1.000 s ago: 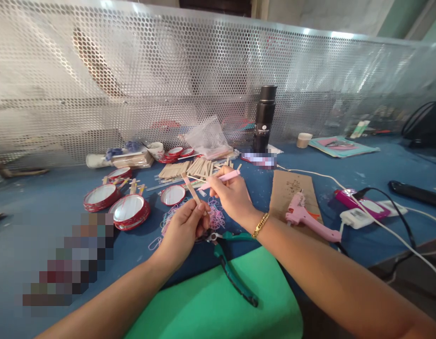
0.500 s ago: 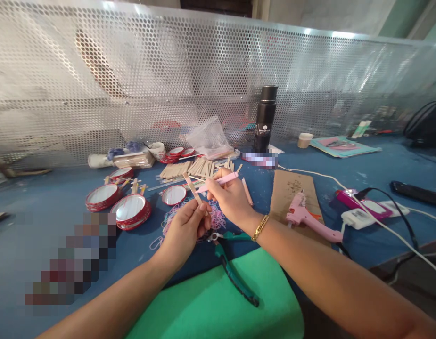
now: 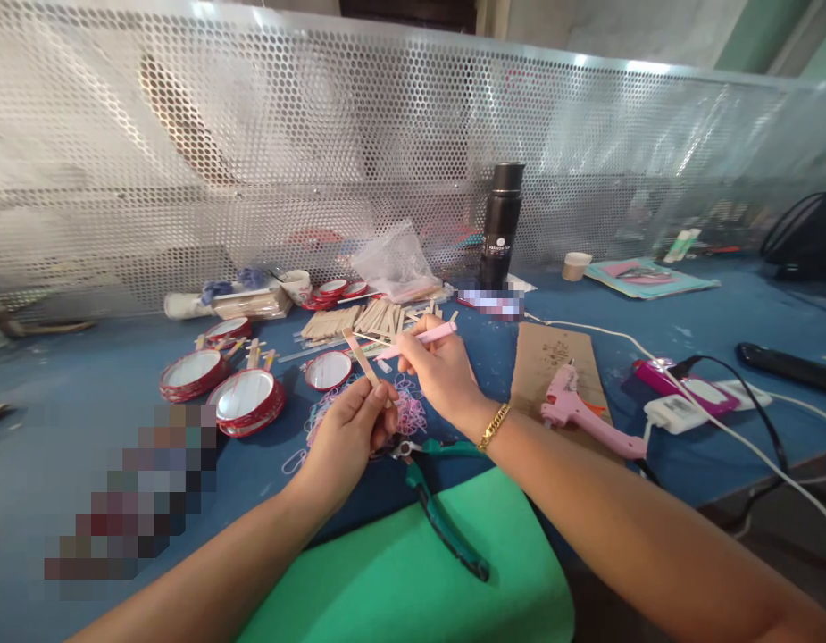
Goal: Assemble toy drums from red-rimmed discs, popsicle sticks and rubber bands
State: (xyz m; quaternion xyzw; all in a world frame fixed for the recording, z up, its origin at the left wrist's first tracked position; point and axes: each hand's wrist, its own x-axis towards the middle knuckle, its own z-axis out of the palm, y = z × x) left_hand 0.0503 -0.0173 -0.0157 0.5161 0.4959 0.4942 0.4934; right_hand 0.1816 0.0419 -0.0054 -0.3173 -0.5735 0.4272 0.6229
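Observation:
A flat wooden craft stick (image 3: 360, 354), pinkish toward its upper end, slants up from my left hand (image 3: 355, 420). The thumb and fingers of that hand pinch its lower end. My right hand (image 3: 439, 357) grips a pink marker (image 3: 438, 332), whose tip points left, just beside the stick. Below the hands, a tangle of pink and purple rubber bands (image 3: 413, 406) lies on the blue table (image 3: 245, 482). Green-handled pliers (image 3: 446, 527) rest close by, partly over a green sheet (image 3: 513, 554).
Small round red-rimmed drums (image 3: 245, 397) stand at left. Behind the hands are loose craft sticks (image 3: 379, 317), a plastic bag (image 3: 396, 263) and a black bottle (image 3: 503, 223). To the right, a pink glue gun (image 3: 566, 411) lies on cardboard (image 3: 529, 357), near a power strip (image 3: 680, 413) and cables.
Half a second ago the marker tip was against or very near the stick; now it sits slightly farther right. My left hand keeps the same pinch, and the view has shifted slightly.

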